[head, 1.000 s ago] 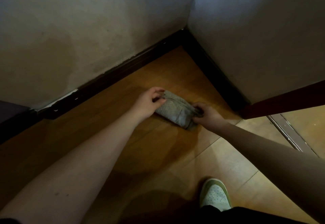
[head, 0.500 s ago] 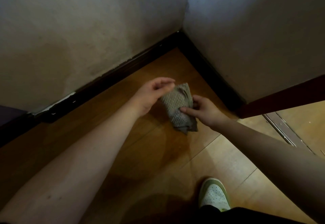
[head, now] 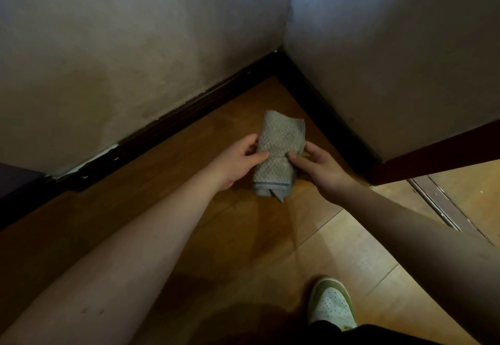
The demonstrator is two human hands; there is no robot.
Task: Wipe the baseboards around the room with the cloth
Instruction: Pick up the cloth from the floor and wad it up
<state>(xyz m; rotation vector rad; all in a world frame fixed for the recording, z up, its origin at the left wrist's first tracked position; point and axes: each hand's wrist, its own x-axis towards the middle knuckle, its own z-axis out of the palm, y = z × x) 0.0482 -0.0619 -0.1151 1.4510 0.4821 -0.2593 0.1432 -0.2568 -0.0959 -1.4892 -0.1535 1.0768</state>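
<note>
The cloth [head: 278, 155] is folded into a thick pad, held above the wooden floor [head: 243, 236] near the corner where the two dark baseboards [head: 189, 117] meet. I judge it soft, light and floppy, with a nubby weave that should not slip; taking it by the middle of the long sides keeps the folds together. Its long axis runs away from me toward the corner, striped hem nearest me. My left hand [head: 238, 160] grips its left edge, thumb on top, and my right hand [head: 316, 166] pinches the right edge. My shoe [head: 331, 304] is below.
</note>
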